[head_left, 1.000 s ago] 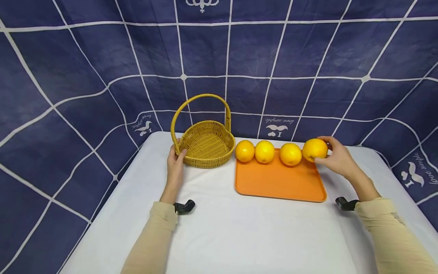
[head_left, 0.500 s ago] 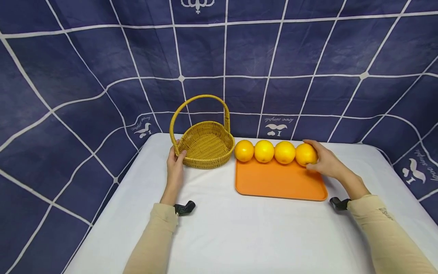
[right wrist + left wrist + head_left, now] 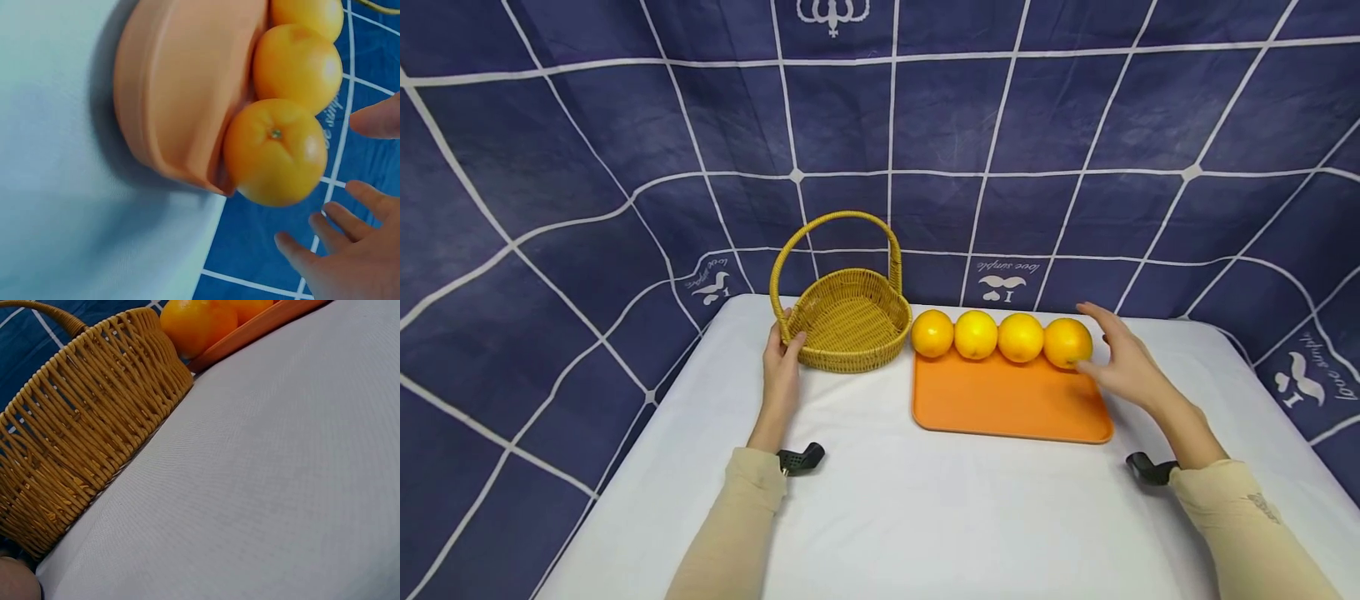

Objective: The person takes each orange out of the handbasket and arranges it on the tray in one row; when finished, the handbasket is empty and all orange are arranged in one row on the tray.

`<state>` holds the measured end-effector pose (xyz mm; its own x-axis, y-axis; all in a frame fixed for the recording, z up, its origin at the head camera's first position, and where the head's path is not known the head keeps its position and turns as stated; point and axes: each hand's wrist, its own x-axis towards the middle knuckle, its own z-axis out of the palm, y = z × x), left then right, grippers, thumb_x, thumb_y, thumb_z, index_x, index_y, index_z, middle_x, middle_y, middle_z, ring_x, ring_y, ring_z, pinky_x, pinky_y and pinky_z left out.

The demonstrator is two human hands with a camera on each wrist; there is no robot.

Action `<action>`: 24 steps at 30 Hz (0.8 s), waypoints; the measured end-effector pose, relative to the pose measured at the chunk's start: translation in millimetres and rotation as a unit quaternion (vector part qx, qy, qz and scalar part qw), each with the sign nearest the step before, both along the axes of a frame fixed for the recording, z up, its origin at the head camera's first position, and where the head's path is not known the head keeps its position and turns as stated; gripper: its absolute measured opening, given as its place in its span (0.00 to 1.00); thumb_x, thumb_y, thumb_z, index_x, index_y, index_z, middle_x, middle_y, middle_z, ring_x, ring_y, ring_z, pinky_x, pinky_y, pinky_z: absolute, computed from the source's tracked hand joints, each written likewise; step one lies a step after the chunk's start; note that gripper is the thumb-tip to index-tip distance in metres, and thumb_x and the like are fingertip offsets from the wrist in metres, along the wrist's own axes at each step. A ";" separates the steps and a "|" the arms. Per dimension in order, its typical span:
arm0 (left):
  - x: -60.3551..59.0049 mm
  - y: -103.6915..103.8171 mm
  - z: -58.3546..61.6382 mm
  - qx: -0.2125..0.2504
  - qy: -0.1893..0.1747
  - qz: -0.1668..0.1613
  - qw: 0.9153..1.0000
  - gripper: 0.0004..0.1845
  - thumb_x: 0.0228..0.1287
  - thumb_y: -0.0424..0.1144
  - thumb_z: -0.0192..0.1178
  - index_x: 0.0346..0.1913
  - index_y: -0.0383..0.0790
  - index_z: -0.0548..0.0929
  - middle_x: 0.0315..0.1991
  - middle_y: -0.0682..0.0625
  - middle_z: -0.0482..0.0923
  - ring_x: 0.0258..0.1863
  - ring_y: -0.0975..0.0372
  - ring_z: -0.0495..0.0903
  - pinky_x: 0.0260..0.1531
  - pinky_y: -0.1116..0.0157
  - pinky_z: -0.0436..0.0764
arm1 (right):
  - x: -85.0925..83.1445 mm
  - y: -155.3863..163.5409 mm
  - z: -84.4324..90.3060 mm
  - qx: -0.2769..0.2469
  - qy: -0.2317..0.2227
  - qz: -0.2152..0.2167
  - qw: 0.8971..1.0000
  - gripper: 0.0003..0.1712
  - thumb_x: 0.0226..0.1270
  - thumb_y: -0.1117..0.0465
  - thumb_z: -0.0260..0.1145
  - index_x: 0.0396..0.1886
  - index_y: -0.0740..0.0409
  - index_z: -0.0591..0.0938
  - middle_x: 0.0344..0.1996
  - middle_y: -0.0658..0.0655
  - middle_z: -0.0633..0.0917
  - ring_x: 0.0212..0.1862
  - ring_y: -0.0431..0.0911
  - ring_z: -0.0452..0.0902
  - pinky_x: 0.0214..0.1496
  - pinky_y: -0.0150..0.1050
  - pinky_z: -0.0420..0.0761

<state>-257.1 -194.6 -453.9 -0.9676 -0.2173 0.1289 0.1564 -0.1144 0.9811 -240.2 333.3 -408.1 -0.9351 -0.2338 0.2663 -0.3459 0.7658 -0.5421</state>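
Right hand, right of centre in the head view: fingers spread and nearly straight, holding nothing. It sits just beside the rightmost orange; whether the thumb grazes the fruit cannot be told from the head view, while the right wrist view shows a clear gap between the fingertips and the orange's skin.

Left hand, left of centre: fingers rest against the outer wall of the wicker basket, the thumb lying up at the rim. Whether it truly grips the rim cannot be told; the left wrist view catches only a sliver of the hand at the lower left corner.

The rightmost orange stands on the far right end of the orange tray, at its back edge. Three more oranges line up to its left, the four in one row, neighbours touching or nearly so. The leftmost orange sits just beside the basket's wall.

Materials: the basket is woven of yellow-tan strands, rounded, shallow, with one tall arched handle standing upright. The tray is smooth, matte, rectangular with rounded corners and a low raised lip. The oranges are round, glossy and finely dimpled; the right wrist view shows a small stem scar on the nearest one.

All stand on a white tablecloth. Behind, at the upper frame, hangs a dark blue backdrop crossed by white grid lines.
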 end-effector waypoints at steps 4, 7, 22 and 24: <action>0.7 -2.0 0.3 -0.001 -0.004 0.002 1.000 0.31 0.82 0.34 0.53 0.83 0.40 0.60 0.84 0.46 0.56 0.82 0.57 0.57 0.83 0.59 0.58 | 11.5 1.9 3.3 -0.002 0.020 -0.003 1.000 0.53 0.59 0.67 0.73 0.84 0.59 0.59 0.79 0.72 0.61 0.75 0.74 0.59 0.67 0.79 0.67; -6.2 -5.1 -11.1 -0.006 0.002 0.009 1.000 0.31 0.83 0.35 0.52 0.83 0.41 0.60 0.84 0.48 0.57 0.82 0.59 0.58 0.83 0.60 0.58 | 20.2 5.6 4.7 0.008 0.026 -0.015 1.000 0.52 0.62 0.64 0.72 0.84 0.59 0.59 0.80 0.72 0.59 0.76 0.75 0.57 0.69 0.81 0.62; -13.5 -26.3 0.1 -0.178 0.032 0.077 0.980 0.33 0.81 0.52 0.57 0.82 0.50 0.64 0.79 0.46 0.66 0.81 0.56 0.62 0.82 0.55 0.60 | 59.4 24.7 0.3 0.073 0.012 -0.101 0.992 0.58 0.71 0.41 0.70 0.86 0.60 0.51 0.84 0.71 0.47 0.82 0.73 0.43 0.73 0.82 0.51; -12.5 -28.3 6.6 -0.218 0.055 0.096 0.970 0.34 0.79 0.55 0.58 0.82 0.55 0.63 0.80 0.49 0.65 0.82 0.56 0.60 0.83 0.53 0.57 | 61.6 26.8 -0.3 0.079 0.020 -0.102 0.991 0.58 0.71 0.41 0.71 0.86 0.62 0.51 0.84 0.73 0.46 0.82 0.74 0.42 0.75 0.81 0.48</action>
<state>-269.6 -222.8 -447.3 -0.8896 -0.2942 0.3494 0.2400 0.3498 0.9056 -178.6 360.1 -408.4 -0.9569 -0.0831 0.2783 -0.1938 0.8964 -0.3987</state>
